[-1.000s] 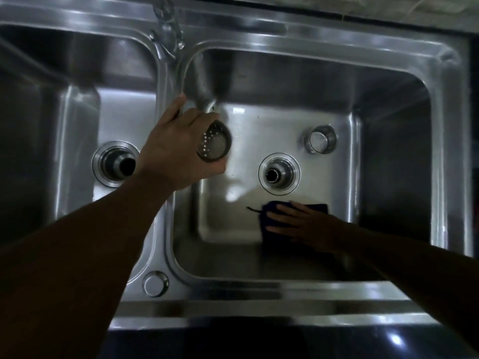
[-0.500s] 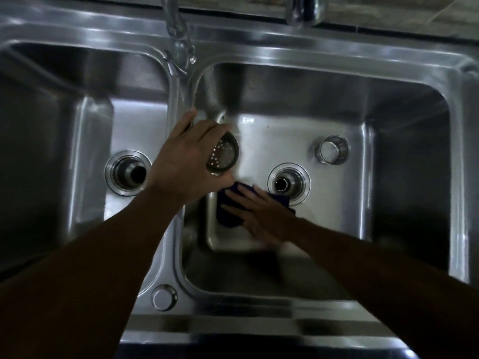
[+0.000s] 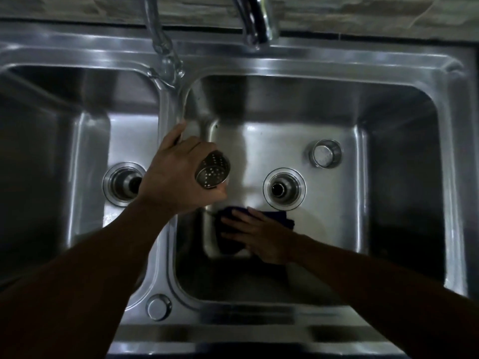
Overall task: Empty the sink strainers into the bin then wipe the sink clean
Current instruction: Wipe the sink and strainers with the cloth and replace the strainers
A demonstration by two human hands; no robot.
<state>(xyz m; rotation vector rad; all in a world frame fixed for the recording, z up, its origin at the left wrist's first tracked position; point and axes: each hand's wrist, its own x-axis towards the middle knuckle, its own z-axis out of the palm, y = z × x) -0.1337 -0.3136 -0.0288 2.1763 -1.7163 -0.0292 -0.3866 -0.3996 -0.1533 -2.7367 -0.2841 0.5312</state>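
Observation:
I look down into a steel double sink [image 3: 324,66]. My left hand [image 3: 176,177] hovers over the divider between the basins, closed around a perforated metal strainer [image 3: 213,170] whose holed bottom faces up. My right hand [image 3: 259,234] lies flat, fingers spread, pressing a dark blue cloth [image 3: 282,218] on the floor of the right basin, just in front of the open drain [image 3: 284,189]. A second strainer [image 3: 325,153] rests on the right basin floor behind and to the right of that drain. The left basin's drain [image 3: 124,183] is open, partly hidden by my left hand.
Two taps stand at the back rim: a slim spout [image 3: 160,40] above the divider and a thick chrome faucet [image 3: 256,19] to its right. A round plug cap [image 3: 158,307] sits on the front rim. A tiled wall runs behind the sink.
My right hand slid the cloth leftward across the right basin floor, from in front of the drain toward the divider. My left hand kept holding the strainer in about the same place.

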